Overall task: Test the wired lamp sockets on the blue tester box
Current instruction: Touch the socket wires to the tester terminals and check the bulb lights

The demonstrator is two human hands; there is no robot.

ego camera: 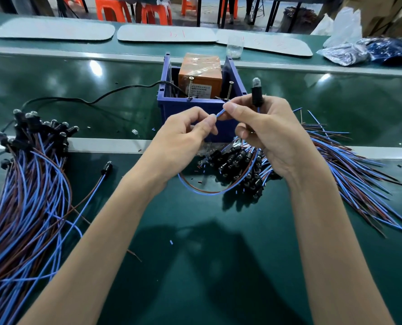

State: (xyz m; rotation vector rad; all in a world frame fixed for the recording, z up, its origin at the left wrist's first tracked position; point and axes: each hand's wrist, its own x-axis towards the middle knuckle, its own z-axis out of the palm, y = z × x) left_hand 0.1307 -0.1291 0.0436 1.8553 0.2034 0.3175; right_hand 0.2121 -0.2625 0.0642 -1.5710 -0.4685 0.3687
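Lamp socket [257,98] is standing upright in my right grip [268,137], in front of the blue tester box [195,109]. My left grip [181,139] and right thumb are pinching its blue wire [221,113], hiding the tip.

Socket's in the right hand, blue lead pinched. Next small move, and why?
Probably bring the blue wire forward onto one of the upright screws on the blue tester box. The left hand and right hand pinch it just short of the box, the socket is held upright, and nothing touches the screws.
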